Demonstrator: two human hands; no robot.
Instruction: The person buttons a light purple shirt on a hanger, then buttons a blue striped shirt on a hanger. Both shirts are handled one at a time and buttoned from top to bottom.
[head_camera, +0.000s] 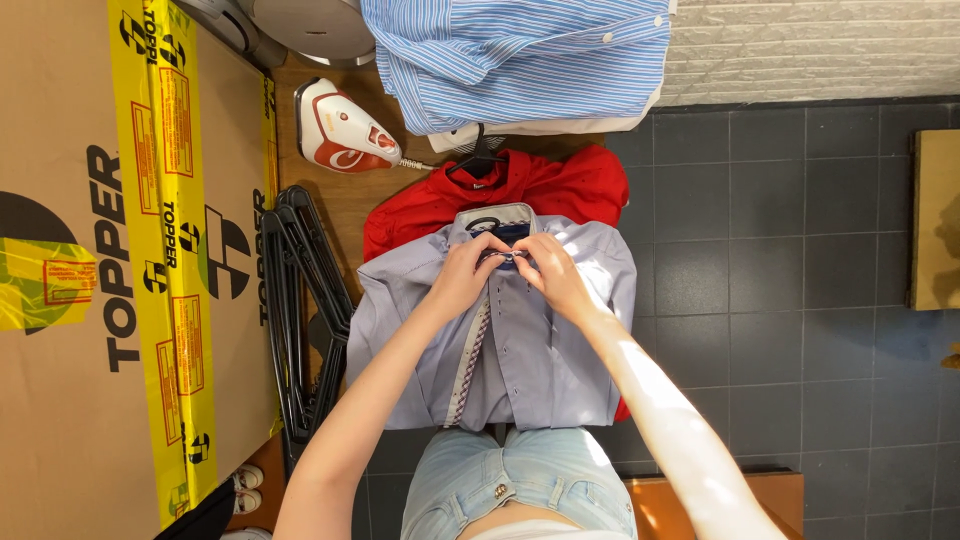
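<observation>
Both hands pinched the front of the pale shirt (530, 350) just under its collar. The left hand (466, 272) and right hand (548, 272) nearly touched, equally near. The shirt lay on the person's lap, running long from the collar down toward the body. Behind it lay a red shirt (560, 185), with black hangers (300, 300) left.

Dark grey tiled floor (800, 300) meets a white brick wall (810, 45).
</observation>
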